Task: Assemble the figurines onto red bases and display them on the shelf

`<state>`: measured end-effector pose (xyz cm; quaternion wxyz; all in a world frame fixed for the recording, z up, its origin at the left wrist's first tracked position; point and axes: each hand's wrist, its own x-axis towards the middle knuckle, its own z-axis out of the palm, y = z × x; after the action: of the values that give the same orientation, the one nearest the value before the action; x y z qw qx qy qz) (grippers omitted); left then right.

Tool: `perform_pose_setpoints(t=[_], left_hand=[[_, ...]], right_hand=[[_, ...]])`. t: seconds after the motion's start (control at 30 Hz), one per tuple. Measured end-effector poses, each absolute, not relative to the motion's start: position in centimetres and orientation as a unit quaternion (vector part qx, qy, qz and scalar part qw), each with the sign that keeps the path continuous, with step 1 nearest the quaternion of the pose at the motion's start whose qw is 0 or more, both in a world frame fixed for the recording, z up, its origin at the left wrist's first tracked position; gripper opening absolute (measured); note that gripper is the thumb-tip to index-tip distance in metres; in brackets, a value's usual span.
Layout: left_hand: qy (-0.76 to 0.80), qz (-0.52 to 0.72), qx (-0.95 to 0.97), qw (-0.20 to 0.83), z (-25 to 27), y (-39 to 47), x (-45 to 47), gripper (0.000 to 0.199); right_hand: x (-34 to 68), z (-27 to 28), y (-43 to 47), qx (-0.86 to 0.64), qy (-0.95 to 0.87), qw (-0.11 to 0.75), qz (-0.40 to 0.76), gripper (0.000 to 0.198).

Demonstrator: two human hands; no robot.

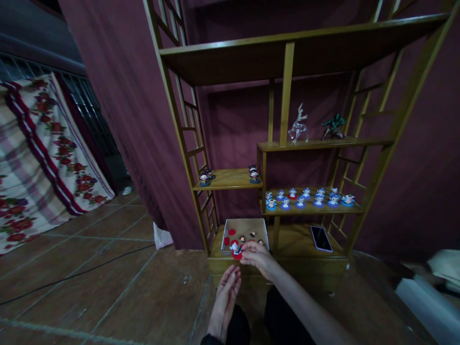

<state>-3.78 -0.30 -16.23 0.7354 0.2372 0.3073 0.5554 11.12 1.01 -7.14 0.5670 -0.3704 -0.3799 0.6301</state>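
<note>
My right hand (pixel 259 258) pinches a small figurine (pixel 235 248) with a white top and a red round base, in front of the open box. Below and a little left of it, my left hand (pixel 228 284) is held up with its fingers extended and nothing in it. The shallow box (pixel 247 223) sits on the lowest shelf behind my hands. Inside it lie red round bases (pixel 232 232) and several small dark-haired figurine parts (pixel 242 238). My right hand hides part of the box's front.
A wooden shelf unit (pixel 230 178) stands ahead. Small figurines (pixel 300 202) line its middle right shelf, and pairs of dark-haired figurines (pixel 253 174) stand on the left one. Above are a clear deer (pixel 298 125) and a green figure (pixel 334 126). A phone (pixel 321 238) lies lower right.
</note>
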Motion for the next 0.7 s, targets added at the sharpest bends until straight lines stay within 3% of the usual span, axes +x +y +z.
perform_pose_setpoints(t=[0.37, 0.57, 0.7], left_hand=[[0.322, 0.548, 0.239, 0.734, -15.9, -0.8, -4.1, 0.041], [0.300, 0.553, 0.238, 0.740, -16.6, -0.6, -4.2, 0.039], [0.316, 0.545, 0.224, 0.744, -17.3, 0.2, -4.3, 0.039]], right_hand=[[11.9, 12.8, 13.0, -0.273, -0.487, 0.641, 0.526, 0.021], [10.4, 15.0, 21.4, -0.361, -0.454, 0.645, 0.498, 0.021], [9.7, 14.3, 24.7, -0.342, -0.460, 0.654, 0.493, 0.027]])
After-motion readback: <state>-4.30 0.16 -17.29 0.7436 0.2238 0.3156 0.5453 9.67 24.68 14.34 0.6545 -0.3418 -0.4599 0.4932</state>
